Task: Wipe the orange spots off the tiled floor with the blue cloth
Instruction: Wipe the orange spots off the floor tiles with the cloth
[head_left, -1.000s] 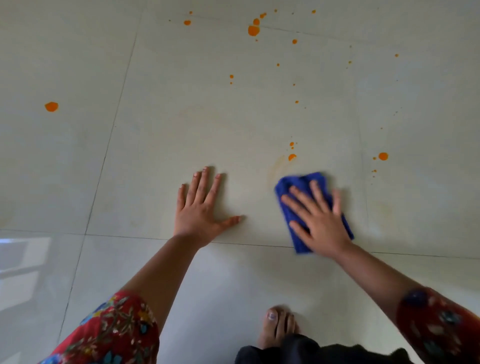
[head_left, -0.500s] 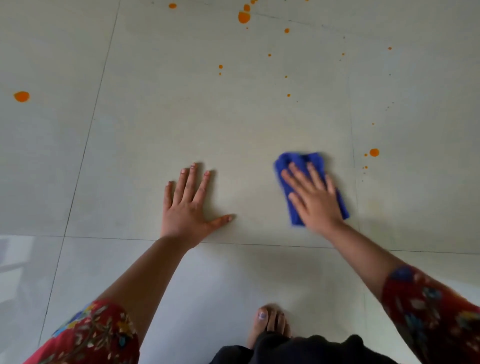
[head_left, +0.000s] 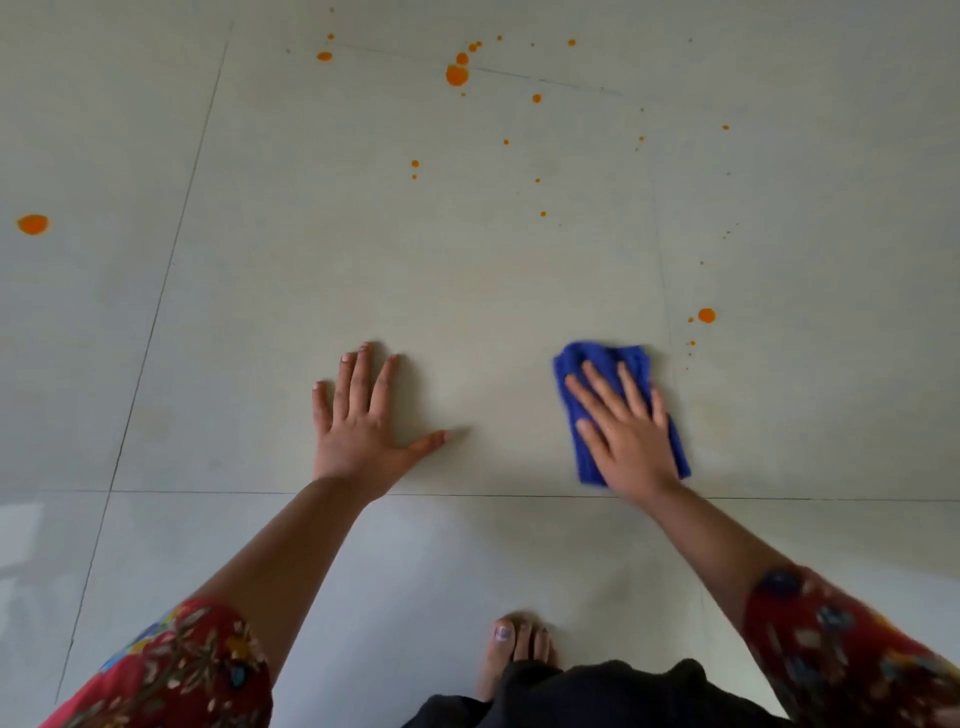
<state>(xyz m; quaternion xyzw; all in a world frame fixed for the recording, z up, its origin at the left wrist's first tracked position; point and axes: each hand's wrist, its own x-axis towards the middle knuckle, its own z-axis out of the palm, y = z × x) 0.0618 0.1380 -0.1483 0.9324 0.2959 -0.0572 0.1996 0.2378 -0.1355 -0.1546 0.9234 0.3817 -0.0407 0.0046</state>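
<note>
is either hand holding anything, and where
Nothing is gripped: the right hand presses flat on the middle of the blue cloth; the left hand rests flat on the floor.

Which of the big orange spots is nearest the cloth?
The round spot just beyond the cloth, to its right, tiny specks beside it; the others lie much farther off.

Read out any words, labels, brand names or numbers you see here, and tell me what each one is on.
None: no text is readable anywhere. The blue cloth under the right hand shows no label, the tiled floor has only orange spots, and the sleeves carry a floral print without letters.
</note>
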